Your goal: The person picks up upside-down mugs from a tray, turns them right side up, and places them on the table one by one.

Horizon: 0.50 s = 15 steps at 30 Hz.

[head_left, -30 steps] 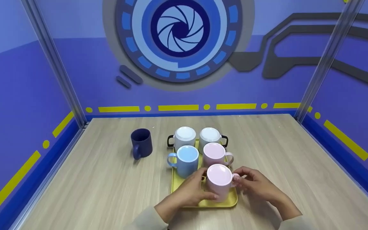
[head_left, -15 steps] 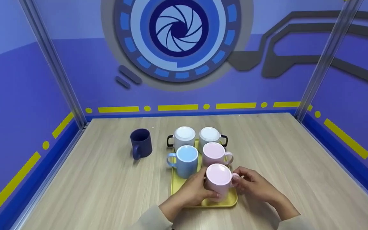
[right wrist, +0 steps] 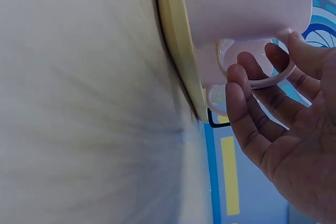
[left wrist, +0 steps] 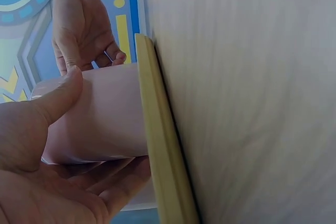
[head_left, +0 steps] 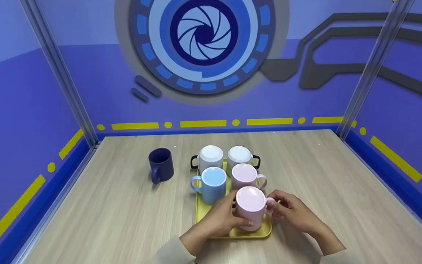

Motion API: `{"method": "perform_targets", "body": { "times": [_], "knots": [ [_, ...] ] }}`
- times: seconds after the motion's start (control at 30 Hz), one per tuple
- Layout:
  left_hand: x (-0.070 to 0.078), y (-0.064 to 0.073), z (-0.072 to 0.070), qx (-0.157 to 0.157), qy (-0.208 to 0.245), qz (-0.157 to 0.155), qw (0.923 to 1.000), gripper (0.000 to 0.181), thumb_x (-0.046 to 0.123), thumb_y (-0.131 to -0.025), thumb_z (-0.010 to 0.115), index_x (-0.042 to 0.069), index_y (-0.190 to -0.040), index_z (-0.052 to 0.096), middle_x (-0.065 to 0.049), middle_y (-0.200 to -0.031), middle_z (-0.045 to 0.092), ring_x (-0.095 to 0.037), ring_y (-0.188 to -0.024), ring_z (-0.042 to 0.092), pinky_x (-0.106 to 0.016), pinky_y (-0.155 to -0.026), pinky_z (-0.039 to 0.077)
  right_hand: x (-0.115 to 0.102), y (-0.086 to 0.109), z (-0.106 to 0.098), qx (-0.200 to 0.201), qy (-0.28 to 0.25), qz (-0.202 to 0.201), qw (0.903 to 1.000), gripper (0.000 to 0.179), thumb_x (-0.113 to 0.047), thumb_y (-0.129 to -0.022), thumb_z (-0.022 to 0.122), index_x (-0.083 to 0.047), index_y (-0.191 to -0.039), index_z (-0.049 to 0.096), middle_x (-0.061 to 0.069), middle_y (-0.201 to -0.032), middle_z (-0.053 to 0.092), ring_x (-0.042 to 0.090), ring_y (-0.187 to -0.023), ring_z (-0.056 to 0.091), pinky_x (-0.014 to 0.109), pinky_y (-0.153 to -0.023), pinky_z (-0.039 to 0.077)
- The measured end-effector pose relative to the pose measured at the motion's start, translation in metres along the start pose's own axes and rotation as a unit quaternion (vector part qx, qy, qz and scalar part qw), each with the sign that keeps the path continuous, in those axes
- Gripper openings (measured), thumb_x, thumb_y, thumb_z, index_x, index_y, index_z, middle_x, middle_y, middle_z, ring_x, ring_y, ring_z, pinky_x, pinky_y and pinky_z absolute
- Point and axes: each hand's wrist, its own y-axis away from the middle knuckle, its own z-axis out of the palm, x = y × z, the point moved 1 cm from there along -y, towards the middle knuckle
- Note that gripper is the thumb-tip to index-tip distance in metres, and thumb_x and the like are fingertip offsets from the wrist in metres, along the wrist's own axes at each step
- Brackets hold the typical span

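Note:
A pink mug (head_left: pixel 250 205) stands at the near right of a yellow tray (head_left: pixel 204 212), a closed, shallow disc facing up, as if turned upside down. My left hand (head_left: pixel 220 216) grips its body, thumb (left wrist: pixel 65 90) on the near side and fingers round the far side. At the mug's handle (right wrist: pixel 270 81) is my right hand (head_left: pixel 293 211), its thumb at one end and its fingers curled about the loop. In the left wrist view the mug's lower end meets the tray. Right behind stands a second pink mug (head_left: pixel 244 175).
A light blue mug (head_left: pixel 214 185) is at the tray's left, beside my left hand. Two white mugs with black handles, one left (head_left: pixel 211 156) and one right (head_left: pixel 239 156), fill the back. Off the tray, a navy mug (head_left: pixel 161 165) stands upright on the wooden table (head_left: pixel 123 205).
Very little differs. The near pink mug's top sits slightly farther up in the head view, and both hands keep their hold on it.

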Motion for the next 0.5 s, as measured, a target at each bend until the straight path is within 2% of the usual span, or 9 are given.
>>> {"method": "perform_targets", "body": {
  "times": [0.33,0.5],
  "knots": [
    [0.002,0.007,-0.012,-0.014,-0.013,0.010,0.9998,0.084,0.036,-0.080,0.090,0.024,-0.150,0.045,0.000,-0.146,0.058,-0.023,-0.128,0.061,-0.047,-0.110,0.049,-0.015,0.002,0.004,0.018,0.016,-0.014,0.9996,0.020,-0.025,-0.107,0.057,-0.008,-0.105,0.067,0.018,-0.096,0.068,0.013,-0.082,0.065,0.030,-0.072,0.059],
    [0.002,0.013,-0.019,-0.017,-0.002,0.012,0.9998,0.082,0.035,-0.081,0.089,0.026,-0.150,0.044,0.000,-0.146,0.058,-0.023,-0.129,0.060,-0.050,-0.110,0.049,-0.022,0.002,0.009,0.021,0.017,-0.015,0.9995,0.024,-0.027,-0.107,0.057,-0.006,-0.104,0.067,0.017,-0.095,0.068,0.013,-0.081,0.065,0.028,-0.071,0.059]
  ]
}}
